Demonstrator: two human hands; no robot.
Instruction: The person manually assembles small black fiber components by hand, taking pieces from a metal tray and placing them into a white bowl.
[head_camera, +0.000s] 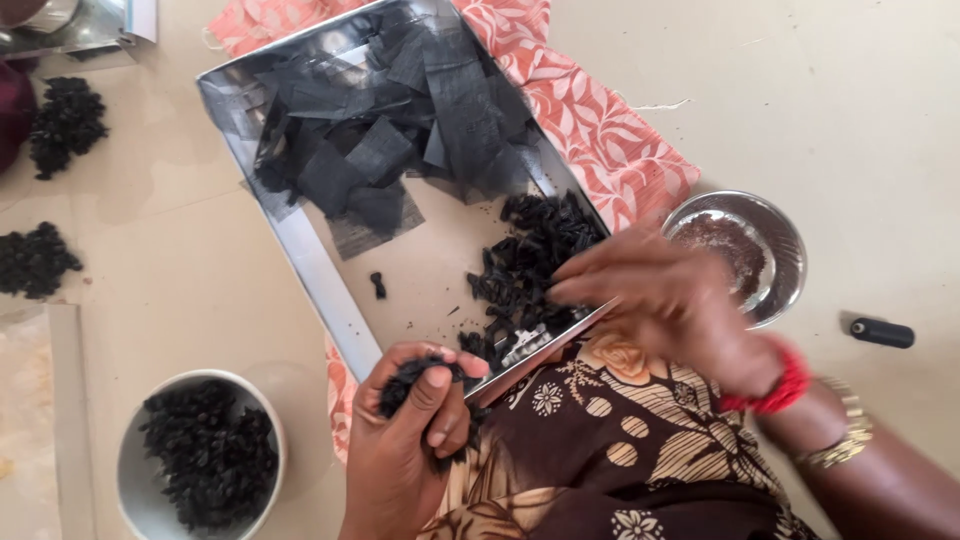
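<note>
Left hand (410, 440) curled tight round a wad of crinkly black bits (415, 375) just off the shiny metal tray's (300, 250) near edge, blurred right hand (665, 295) fingers pinching into the loose pile (530, 265) at the tray's near-right corner, flat black mesh squares (380, 120) heaped at its far end.

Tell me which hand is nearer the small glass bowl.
Right. The right hand reaches into the tray just beside the small glass bowl, almost touching its rim. The left hand, clutching black pieces, is well off toward the white bowl.
</note>
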